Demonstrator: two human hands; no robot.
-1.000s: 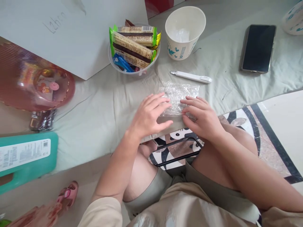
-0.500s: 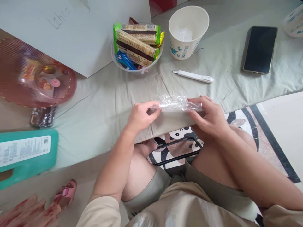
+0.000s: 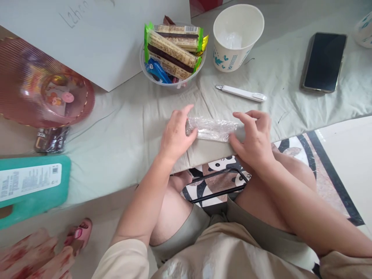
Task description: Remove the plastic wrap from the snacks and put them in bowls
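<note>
A crinkled clear plastic wrapper [image 3: 213,129] lies flattened in a long strip near the front edge of the cloth-covered table. My left hand [image 3: 178,133] is at its left end, fingers raised and apart, with the thumb against the plastic. At the right end, my right hand [image 3: 254,133] has its fingers spread and lifted, its thumb tip by the wrapper's corner. Neither hand grips it. Just beyond lies a white utility knife [image 3: 241,93], tip to the left.
Behind stand a clear bowl [image 3: 174,80] of wrapped snack bars and a paper cup [image 3: 231,56] with clear plastic inside. A phone [image 3: 324,62] lies right. Leftward are a white board [image 3: 116,46], a pink ribbed dish [image 3: 17,85] and a green container [image 3: 62,174]. Another person's sandalled foot [image 3: 81,232] shows below.
Both hands have loosened from the wrapper and their fingers have lifted and spread. The wrapper now lies flatter and straighter. The whole view has shifted slightly.
</note>
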